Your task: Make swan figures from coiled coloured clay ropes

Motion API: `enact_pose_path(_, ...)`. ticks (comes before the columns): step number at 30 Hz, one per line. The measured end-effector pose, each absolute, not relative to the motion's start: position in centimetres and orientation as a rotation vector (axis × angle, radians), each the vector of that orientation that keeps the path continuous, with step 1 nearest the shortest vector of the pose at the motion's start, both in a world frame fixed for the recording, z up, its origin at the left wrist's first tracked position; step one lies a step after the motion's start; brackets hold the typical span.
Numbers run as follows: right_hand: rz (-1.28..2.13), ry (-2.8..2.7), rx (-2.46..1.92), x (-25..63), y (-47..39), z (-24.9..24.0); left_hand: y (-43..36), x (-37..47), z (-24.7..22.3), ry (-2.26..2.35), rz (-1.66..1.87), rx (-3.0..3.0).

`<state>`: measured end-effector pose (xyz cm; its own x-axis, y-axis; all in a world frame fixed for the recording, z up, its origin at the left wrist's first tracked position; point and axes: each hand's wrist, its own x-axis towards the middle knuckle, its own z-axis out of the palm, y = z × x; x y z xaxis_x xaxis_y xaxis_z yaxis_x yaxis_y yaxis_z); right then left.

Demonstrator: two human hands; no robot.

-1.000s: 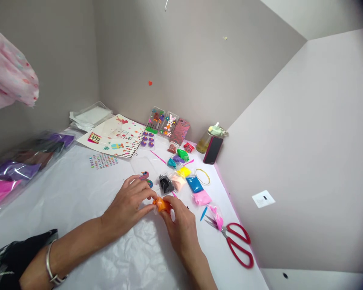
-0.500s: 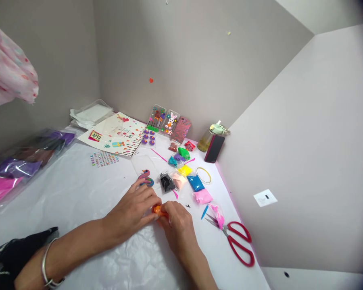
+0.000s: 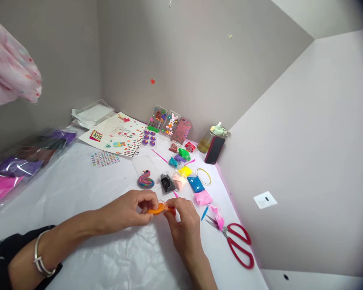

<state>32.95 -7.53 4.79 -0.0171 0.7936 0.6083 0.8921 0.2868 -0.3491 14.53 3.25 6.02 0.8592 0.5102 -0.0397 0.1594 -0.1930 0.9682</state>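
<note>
Orange clay [image 3: 159,208], partly in clear wrapping, is stretched between my two hands above the white table cover. My left hand [image 3: 136,207] pinches its left end between thumb and fingers. The fingers of my right hand [image 3: 184,221] are closed on its right end, where a bit of red also shows. Just beyond my left hand lies a multicoloured clay swan [image 3: 145,179] on a clear phone case [image 3: 143,163]. A packet of black clay [image 3: 167,183] and a peach one [image 3: 179,182] sit beyond my fingers.
Red-handled scissors [image 3: 240,257] lie open at the right, near a blue tool [image 3: 205,213] and pink clay [image 3: 203,197]. Farther back are a phone [image 3: 214,150], a bottle [image 3: 204,145], decorated cases [image 3: 170,122] and a sticker sheet [image 3: 105,158]. Large clay bags [image 3: 16,167] lie left.
My left hand has drawn back leftward from the swan, which is now uncovered. More of the orange clay and its wrapping shows between my hands.
</note>
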Motion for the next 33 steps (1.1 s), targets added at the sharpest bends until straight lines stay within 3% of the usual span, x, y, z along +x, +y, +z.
enact_pose_path(5, -0.091, -1.737, -1.544, 33.0, -7.7, 4.6, 4.2, 12.7, 7.5, 0.145, 0.085, 1.280)
enact_pose_path(12, -0.045, -1.675, -1.590, 33.2, -7.8, 4.5, 4.1, 13.2, 7.2, 0.402, 0.524, 1.108)
enact_pose_path(21, -0.441, -2.038, -1.898, 36.8, -8.7, 6.0, 3.8, 13.8, 7.0, 0.564, 0.664, 0.926)
enact_pose_path(24, -0.492, -2.123, -1.813, 36.0, -8.8, 7.1, 3.4, 14.2, 7.3, 0.583, 0.692, 0.911)
enact_pose_path(33, -0.143, -2.081, -1.457, 30.0, -5.8, 10.5, 2.9, 14.6, 7.1, 0.567, 0.668, 1.054)
